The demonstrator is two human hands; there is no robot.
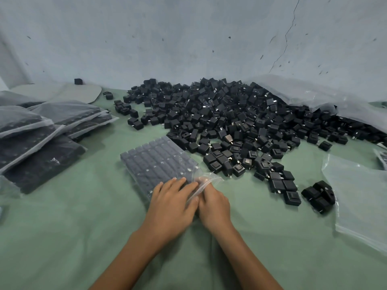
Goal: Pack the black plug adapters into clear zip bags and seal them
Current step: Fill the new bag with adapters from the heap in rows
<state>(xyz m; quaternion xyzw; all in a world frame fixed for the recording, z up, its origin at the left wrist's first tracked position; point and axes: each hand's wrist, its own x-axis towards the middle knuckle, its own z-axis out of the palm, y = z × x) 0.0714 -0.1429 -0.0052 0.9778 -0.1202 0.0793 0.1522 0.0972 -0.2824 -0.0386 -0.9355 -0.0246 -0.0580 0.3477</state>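
Observation:
A clear zip bag (156, 161) filled with tidy rows of black plug adapters lies on the green cloth in front of me. My left hand (170, 203) lies flat on the bag's near end, fingers spread and pressing down. My right hand (213, 203) pinches the bag's loose open edge (206, 180) at its near right corner. A big loose heap of black plug adapters (230, 120) spreads across the middle and right, reaching close to the bag.
Several filled bags (39, 130) are stacked at the left. Empty clear bags (360, 197) lie at the right edge, and a large plastic sheet (326, 97) covers the heap's far right. A cracked wall stands behind. Green cloth (83, 216) covers the surface.

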